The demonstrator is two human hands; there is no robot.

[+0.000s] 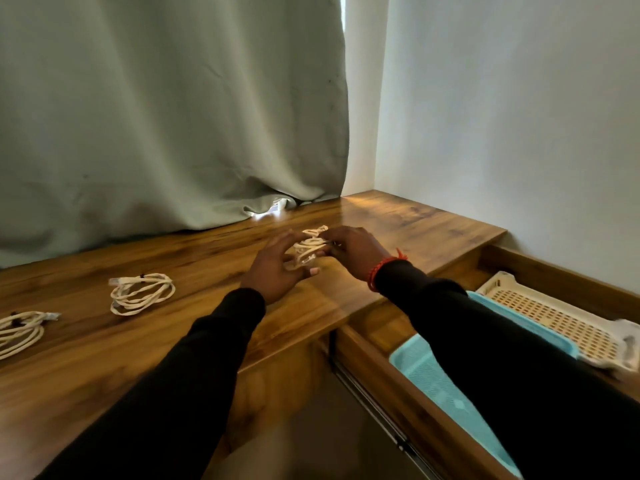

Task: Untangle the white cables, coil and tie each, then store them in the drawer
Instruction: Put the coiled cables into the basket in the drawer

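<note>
A coiled white cable (310,244) is held just above the wooden desk top (194,258). My left hand (275,268) cups it from the left with curled fingers. My right hand (353,251) pinches it from the right; a red thread band circles that wrist. Two more white cables lie coiled and tied with dark ties on the desk: one (141,293) at mid left, another (19,332) at the far left edge. The drawer (388,368) stands pulled out at the lower right, under my right forearm.
Inside the drawer sit a turquoise tray (436,379) and a cream perforated basket (554,320). A grey-green curtain (173,116) hangs down onto the back of the desk. A white wall (519,116) borders the right side.
</note>
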